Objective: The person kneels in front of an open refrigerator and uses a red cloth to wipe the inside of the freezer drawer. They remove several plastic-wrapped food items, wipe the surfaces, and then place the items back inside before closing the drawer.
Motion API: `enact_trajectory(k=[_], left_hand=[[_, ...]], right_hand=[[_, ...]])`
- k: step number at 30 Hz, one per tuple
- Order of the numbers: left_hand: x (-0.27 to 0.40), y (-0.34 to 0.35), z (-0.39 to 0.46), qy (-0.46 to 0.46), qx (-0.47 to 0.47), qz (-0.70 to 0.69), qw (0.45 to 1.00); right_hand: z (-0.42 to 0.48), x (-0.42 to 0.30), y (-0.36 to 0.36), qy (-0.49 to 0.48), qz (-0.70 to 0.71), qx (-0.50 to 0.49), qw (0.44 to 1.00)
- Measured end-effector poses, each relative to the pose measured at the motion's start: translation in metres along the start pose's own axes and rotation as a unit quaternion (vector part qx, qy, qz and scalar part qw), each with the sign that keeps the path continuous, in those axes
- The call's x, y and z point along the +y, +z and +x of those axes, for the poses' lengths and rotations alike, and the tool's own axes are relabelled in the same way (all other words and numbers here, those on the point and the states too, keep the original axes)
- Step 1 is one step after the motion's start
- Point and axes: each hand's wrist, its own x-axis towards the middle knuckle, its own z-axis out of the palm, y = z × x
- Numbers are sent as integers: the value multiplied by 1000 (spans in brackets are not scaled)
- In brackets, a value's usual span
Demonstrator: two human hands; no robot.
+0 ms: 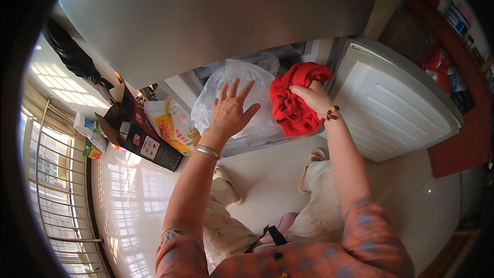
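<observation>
My right hand (312,98) is closed on a bunched red cloth (293,112) at the right side of an open refrigerator drawer. My left hand (233,110) is spread, palm down, over a clear plastic bag (208,96) in the drawer; whether it touches the bag I cannot tell. The bag's contents are hidden. The lower refrigerator door (397,104) stands swung out to the right, its white ribbed inner side showing. Above the drawer, the closed upper refrigerator door (224,15) fills the top of the view.
An open black cardboard box (150,146) and a yellow and white printed bag (171,123) stand on the floor at left. Farther left is a barred window (60,185). A red cabinet (463,139) lies beyond the open door. My slippered feet are on the tiled floor (266,177).
</observation>
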Motion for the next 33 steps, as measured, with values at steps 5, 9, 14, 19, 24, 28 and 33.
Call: enact_trajectory(k=[5,9,14,19,24,28,33], left_hand=[[-39,59,13,-103,-237,-78,963],[-54,69,22,-143,-325,-68,932],[-73,75,36,-267,-366,-161,877],[-62,48,40,-328,-129,-244,903],[-5,7,23,-45,52,39,997],[10,25,19,109,-92,0,990],[-84,135,44,-93,-124,-65,986]], right_hand=[[-3,5,0,-69,-72,64,993],[-16,2,-10,-70,-223,92,968],[-22,-3,-2,-59,-369,94,923],[-25,-5,1,-81,-355,90,927],[-32,-13,9,-118,-388,128,905],[-33,-16,9,-77,-402,90,908],[-29,-9,5,-99,-399,98,907]])
